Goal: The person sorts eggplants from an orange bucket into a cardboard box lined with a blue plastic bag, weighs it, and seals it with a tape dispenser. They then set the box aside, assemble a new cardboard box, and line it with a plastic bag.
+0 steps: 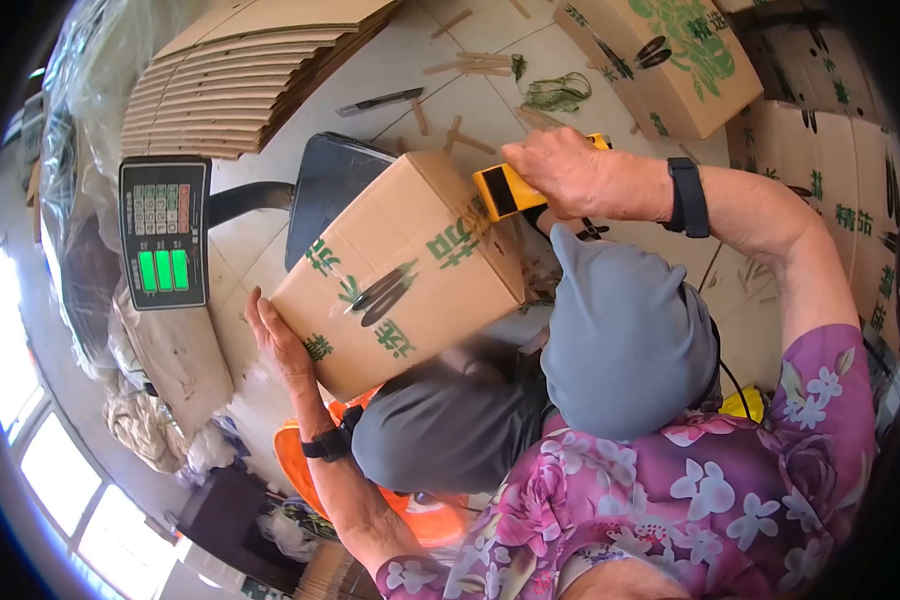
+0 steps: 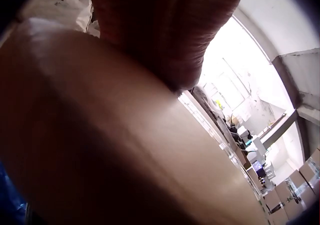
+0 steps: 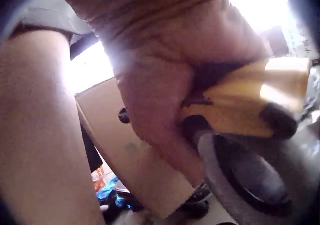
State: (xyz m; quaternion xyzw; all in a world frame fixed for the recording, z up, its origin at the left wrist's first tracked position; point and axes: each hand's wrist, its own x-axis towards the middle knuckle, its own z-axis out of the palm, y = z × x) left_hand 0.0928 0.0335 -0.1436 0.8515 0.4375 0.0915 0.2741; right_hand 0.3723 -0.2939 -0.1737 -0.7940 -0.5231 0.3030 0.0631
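Note:
A cardboard box [image 1: 420, 275] with green lettering is held tilted above the person's lap, its upper corner by the black scale platform [image 1: 330, 185]. My left hand [image 1: 282, 345] rests against the box's left end, fingers extended along it. At the box's right end my right hand [image 1: 568, 172] grips a yellow and black tape dispenser [image 1: 505, 192], which touches the box edge. In the right wrist view the fingers of my right hand [image 3: 160, 80] curl round the yellow dispenser [image 3: 245, 105], beside a dark round part. The left wrist view shows my left hand [image 2: 155, 30] close up; its fingertips are hidden.
A scale display [image 1: 165, 232] stands at the left, joined by an arm to the platform. Flattened cartons [image 1: 210, 95] are stacked behind. Closed boxes [image 1: 670, 60] stand at the back right. A long blade [image 1: 378, 102], cardboard strips and green twine [image 1: 558, 93] lie on the floor.

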